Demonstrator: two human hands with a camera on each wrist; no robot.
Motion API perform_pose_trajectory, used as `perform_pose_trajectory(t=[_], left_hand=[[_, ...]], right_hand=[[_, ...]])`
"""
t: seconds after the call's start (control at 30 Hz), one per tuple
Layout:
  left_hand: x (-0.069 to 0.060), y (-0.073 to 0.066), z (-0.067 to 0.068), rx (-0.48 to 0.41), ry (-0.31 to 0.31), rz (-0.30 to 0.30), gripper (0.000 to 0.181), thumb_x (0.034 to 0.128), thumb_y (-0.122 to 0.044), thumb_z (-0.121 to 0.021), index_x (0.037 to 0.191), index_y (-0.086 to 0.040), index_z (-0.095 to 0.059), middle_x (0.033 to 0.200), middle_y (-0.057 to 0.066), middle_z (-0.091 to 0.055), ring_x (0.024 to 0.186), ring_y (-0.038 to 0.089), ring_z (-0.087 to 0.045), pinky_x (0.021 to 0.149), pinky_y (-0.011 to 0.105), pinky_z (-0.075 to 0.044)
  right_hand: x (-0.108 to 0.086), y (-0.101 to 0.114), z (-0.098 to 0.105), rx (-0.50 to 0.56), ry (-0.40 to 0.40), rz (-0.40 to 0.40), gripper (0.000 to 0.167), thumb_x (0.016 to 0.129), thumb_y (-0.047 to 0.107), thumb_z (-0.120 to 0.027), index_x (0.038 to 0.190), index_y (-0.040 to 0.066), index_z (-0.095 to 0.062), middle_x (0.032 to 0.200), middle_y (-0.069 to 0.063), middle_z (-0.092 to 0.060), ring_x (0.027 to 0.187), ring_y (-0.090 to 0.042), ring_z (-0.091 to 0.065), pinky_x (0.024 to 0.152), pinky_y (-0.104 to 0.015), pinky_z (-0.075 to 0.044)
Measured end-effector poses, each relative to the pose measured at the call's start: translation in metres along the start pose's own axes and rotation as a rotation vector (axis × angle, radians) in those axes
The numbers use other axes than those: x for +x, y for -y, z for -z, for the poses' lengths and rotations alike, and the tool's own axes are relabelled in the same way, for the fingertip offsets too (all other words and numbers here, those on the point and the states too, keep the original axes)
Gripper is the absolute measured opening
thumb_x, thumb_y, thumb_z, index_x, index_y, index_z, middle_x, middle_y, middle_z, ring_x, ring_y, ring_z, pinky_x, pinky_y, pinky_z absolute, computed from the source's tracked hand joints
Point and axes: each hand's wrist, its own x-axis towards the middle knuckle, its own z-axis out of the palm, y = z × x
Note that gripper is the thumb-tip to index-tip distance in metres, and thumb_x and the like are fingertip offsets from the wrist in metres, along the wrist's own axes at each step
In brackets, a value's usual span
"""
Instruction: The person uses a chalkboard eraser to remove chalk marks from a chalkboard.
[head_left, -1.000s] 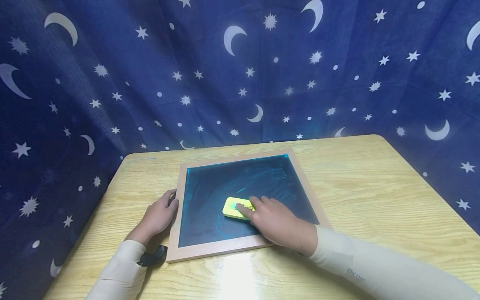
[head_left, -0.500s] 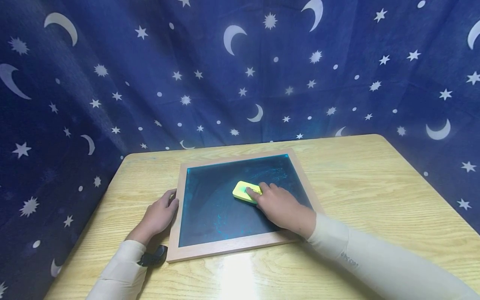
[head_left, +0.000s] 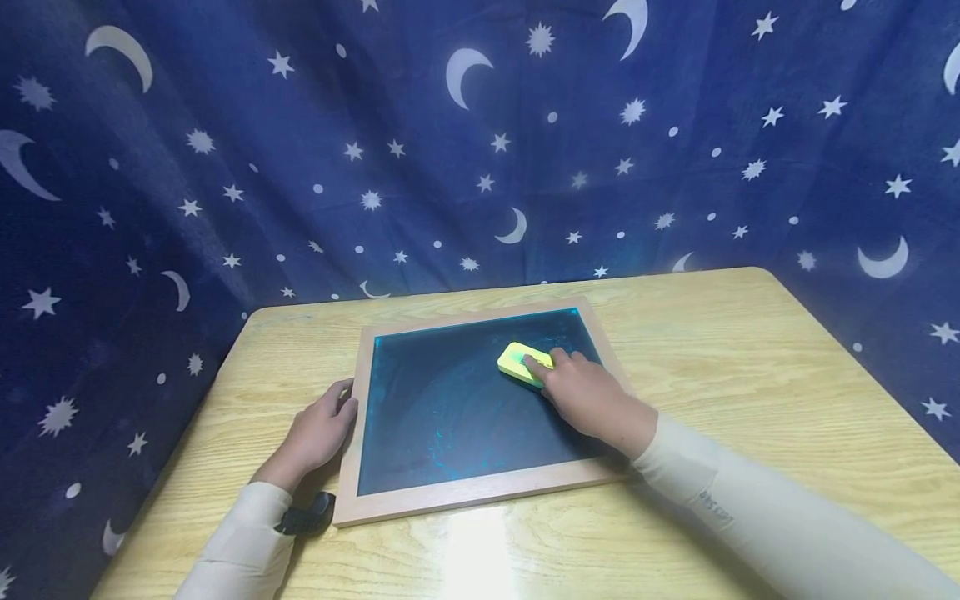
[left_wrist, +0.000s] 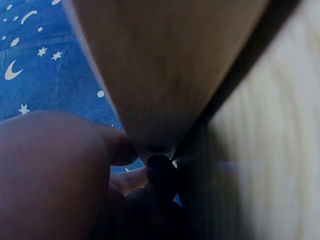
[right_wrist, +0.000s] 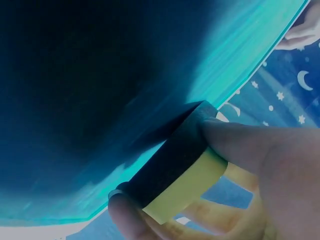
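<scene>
A wood-framed chalkboard (head_left: 427, 417) lies flat on the table in the head view, with faint blue chalk smudges near its lower middle and upper right. My right hand (head_left: 592, 400) grips a yellow chalkboard eraser (head_left: 513, 360) on the upper right of the dark surface. In the right wrist view, thumb and fingers pinch the sides of the eraser (right_wrist: 187, 180), whose dark felt faces the board. My left hand (head_left: 318, 429) rests against the left side of the frame, its fingertips touching it. The left wrist view shows the frame's wooden side (left_wrist: 165, 65) up close, with fingers in shadow.
The light wooden table (head_left: 750, 367) extends around the board on all sides. Behind and beside it hangs a blue curtain (head_left: 420, 108) with moons and stars. A black wrist strap (head_left: 307, 514) sits at the left cuff by the board's lower left corner.
My right hand has slid the eraser up and to the right across the board. Chalk marks around the middle have faded. My left hand has stayed at the frame's left side.
</scene>
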Motion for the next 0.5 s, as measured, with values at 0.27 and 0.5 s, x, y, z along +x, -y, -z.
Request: perform_pose_trajectory(t=[0.27,0.5], left_hand=[[-0.001,0.000,0.001,-0.001,-0.001,0.003,0.055,0.1088,-0.033,-0.027,0.156,-0.004,-0.029,0.154,0.027,-0.040,0.142,0.048,-0.038,0.116,0.063,-0.032],[-0.001,0.000,0.000,-0.002,-0.002,-0.009,0.056,0.1089,-0.033,-0.026,0.156,-0.003,-0.028,0.153,0.028,-0.041,0.141,0.048,-0.039,0.115,0.063,-0.032]], right_hand=[[-0.004,-0.014,0.002,0.020,-0.029,-0.050,0.047,0.088,0.008,-0.075,0.134,0.008,-0.063,0.094,-0.024,-0.065,0.069,-0.030,-0.061,0.060,-0.046,-0.058],[-0.007,-0.021,0.002,0.029,-0.051,-0.057,0.046,0.086,0.006,-0.076,0.131,0.007,-0.064,0.091,-0.024,-0.063,0.065,-0.032,-0.059,0.056,-0.047,-0.056]])
